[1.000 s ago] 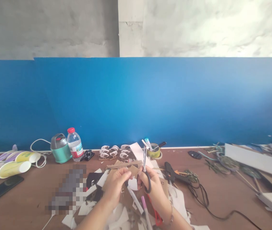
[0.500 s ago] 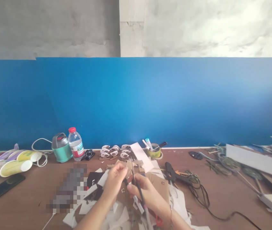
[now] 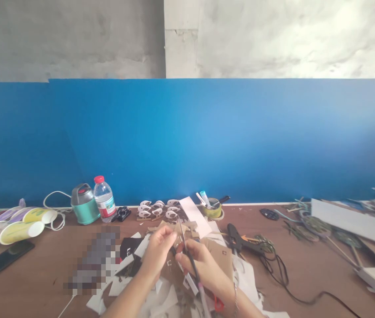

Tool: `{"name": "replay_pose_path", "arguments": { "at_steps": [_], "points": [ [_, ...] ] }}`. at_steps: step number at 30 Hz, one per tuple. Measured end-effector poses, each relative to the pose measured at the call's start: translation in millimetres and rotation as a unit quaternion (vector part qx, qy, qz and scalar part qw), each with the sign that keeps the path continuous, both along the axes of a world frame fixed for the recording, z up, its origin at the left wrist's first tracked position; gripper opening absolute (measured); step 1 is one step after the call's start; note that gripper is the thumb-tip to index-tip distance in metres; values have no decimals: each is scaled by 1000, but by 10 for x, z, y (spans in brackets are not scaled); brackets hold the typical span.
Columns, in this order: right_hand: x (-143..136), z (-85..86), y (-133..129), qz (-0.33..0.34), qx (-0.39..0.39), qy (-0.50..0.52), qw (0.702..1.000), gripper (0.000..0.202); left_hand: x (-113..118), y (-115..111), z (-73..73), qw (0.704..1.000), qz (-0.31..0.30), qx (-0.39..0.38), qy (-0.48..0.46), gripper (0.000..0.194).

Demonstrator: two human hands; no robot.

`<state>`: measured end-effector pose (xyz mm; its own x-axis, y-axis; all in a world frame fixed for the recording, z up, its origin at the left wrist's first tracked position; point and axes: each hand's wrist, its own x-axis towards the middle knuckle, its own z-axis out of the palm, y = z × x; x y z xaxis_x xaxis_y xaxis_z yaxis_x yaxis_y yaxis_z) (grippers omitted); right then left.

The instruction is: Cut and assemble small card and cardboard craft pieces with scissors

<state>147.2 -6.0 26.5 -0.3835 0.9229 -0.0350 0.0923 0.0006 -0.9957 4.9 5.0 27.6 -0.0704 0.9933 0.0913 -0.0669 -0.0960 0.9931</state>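
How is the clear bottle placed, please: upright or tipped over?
Upright: the bottle has its red cap on top, base on the table.

- Scissors, dark-handled: in right hand.
- Left hand: fingertips pinched, beside scissors.
- Bottle, red-capped: near far desk edge, left.

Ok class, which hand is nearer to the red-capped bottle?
Left: the left hand is in front of the bottle, to its right; the right hand, with the scissors, is farther right.
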Motion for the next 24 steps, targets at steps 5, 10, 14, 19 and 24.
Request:
{"name": "replay_pose_path", "arguments": {
  "at_steps": [5, 10, 14, 19, 24],
  "points": [
    [-4, 3, 10, 6, 18, 11, 1000, 28, -4, 7, 3, 1000, -10, -1, -1, 27],
    [-9, -42, 19, -5, 20, 17, 1000, 32, -3, 3, 7, 1000, -19, -9, -13, 28],
    [-7, -78, 15, -16, 13, 35, 999, 35, -17, 18, -11, 999, -28, -8, -19, 28],
    [2, -73, 9, -14, 14, 38, 999, 36, -43, 42, -41, 1000, -24, -3, -20, 27],
    [-3, -71, 11, -23, 13, 44, 999, 34, -40, 37, -73, 998, -38, -16, -44, 25]
  ]
}}
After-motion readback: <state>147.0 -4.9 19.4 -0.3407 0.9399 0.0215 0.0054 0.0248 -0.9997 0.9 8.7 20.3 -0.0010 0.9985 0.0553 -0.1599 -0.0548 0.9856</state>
